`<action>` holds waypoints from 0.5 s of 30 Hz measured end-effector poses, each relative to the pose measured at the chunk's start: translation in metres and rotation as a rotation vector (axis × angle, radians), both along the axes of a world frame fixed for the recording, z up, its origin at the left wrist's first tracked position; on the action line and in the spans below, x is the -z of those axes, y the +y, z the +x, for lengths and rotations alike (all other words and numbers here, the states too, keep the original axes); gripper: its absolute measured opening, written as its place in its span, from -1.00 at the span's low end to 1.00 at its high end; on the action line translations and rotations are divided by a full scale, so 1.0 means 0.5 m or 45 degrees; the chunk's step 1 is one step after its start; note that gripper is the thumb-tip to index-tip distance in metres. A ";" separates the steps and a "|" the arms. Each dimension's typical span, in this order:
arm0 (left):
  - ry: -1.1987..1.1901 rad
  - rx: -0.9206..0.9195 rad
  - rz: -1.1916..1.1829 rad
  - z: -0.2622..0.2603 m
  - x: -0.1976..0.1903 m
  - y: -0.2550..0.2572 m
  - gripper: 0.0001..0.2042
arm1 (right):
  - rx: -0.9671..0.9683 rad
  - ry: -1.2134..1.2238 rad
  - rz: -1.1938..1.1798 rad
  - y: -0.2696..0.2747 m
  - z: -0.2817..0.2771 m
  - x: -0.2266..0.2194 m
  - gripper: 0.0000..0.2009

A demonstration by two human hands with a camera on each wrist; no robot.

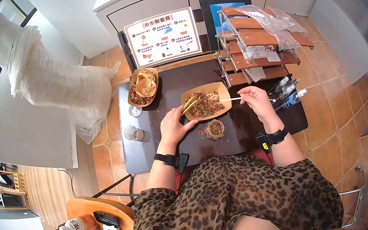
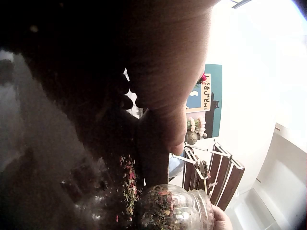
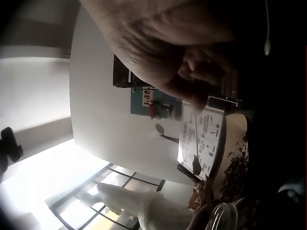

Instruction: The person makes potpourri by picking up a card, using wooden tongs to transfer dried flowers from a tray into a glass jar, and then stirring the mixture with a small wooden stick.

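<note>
A tan paper tray point(image 1: 224, 91) of dried petals and herbs sits mid-table in the head view. My left hand point(image 1: 174, 127) holds its left corner, thumb along the near side. Beside those fingers, a thin gold-coloured tool point(image 1: 190, 103) lies over the petals. My right hand point(image 1: 256, 102) pinches the thin pale handle of a small spoon point(image 1: 235, 99) reaching into the tray from the right. In the right wrist view, dark bits cover the spoon's bowl point(image 3: 196, 165). A small glass jar point(image 1: 215, 130) of petal mix stands just in front of the tray, also seen in the left wrist view.
Loose petals point(image 2: 128, 184) lie beside the jar. At the left are a second paper tray point(image 1: 155, 75), a small glass dish point(image 1: 135, 111) and another jar point(image 1: 133, 133). Bottles point(image 1: 292, 99) stand at the right edge. Behind are an instruction board point(image 1: 163, 37) and a wooden rack point(image 1: 255, 37).
</note>
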State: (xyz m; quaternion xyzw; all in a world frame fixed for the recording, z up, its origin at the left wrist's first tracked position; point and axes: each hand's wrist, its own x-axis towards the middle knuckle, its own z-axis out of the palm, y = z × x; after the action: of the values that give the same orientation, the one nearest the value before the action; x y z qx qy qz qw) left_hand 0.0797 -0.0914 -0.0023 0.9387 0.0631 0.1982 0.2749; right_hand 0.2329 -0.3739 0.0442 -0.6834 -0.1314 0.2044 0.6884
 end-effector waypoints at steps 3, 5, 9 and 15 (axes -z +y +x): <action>0.014 -0.005 0.004 0.000 -0.001 0.000 -0.37 | -0.075 -0.018 -0.027 -0.016 -0.023 -0.001 -0.86; 0.011 -0.004 0.008 0.000 -0.001 0.000 -0.37 | -0.125 0.020 -0.016 -0.027 -0.041 0.002 -0.87; 0.018 -0.005 0.008 0.000 -0.005 -0.002 -0.37 | -0.218 -0.014 -0.068 -0.046 -0.057 0.019 -0.89; 0.018 -0.012 0.015 0.002 0.002 -0.001 -0.37 | -0.228 -0.175 -0.213 -0.046 -0.086 0.006 -0.89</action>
State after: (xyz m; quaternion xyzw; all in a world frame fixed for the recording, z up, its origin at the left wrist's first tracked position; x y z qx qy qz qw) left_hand 0.0805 -0.0918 -0.0031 0.9413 0.0684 0.1933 0.2680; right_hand 0.1901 -0.3969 0.0411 -0.7363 -0.2213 0.2278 0.5975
